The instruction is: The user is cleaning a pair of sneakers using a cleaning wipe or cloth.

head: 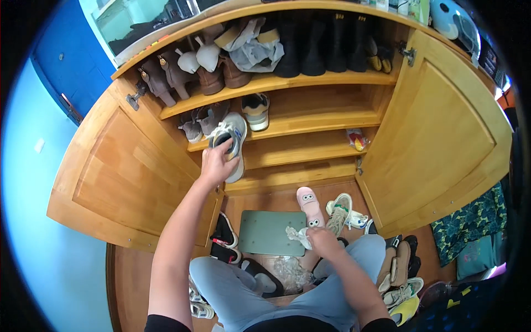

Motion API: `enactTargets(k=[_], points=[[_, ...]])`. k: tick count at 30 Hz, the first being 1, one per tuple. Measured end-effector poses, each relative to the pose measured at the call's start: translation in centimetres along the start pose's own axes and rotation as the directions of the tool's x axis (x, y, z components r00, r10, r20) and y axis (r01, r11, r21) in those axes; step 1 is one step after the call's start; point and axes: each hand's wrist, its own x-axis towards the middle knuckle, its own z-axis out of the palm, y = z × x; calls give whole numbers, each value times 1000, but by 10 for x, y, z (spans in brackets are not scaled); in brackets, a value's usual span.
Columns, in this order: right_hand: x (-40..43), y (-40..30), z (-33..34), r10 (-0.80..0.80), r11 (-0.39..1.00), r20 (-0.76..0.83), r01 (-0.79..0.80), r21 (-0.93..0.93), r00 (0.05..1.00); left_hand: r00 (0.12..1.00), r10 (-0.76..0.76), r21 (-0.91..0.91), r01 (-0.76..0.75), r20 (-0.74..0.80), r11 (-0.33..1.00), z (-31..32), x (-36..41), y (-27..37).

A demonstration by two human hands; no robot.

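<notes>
My left hand grips a grey and white sneaker by its heel opening, in front of the wooden shoe cabinet's second shelf. Just beyond it on that shelf stands a similar sneaker, heel outward. Grey lace-up shoes sit to its left. Low over my right knee, my right hand holds a crumpled white tissue or cloth. Beneath the tissue lies a flat grey-green board on the floor. A pink slipper with cartoon eyes rests beside the board.
Both cabinet doors, left and right, stand swung outward. Boots and other shoes fill the top shelf. A small plastic packet lies on a lower shelf. Sneakers, black shoes and crumpled clear plastic surround my legs.
</notes>
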Motion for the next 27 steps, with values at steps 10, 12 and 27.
enactTargets(k=[10, 12, 27], points=[[-2, -3, -3, 4, 998, -31, -2, 68, 1000, 990, -55, 205, 27, 132, 978, 31, 51, -27], [-3, -3, -3, 0, 998, -28, 2, 68, 1000, 990, -71, 235, 39, 126, 971, 42, 61, -35], [-3, 2, -3, 11, 996, 47, -15, 87, 999, 1000, -16, 299, 9, 19, 954, 91, 131, -52]])
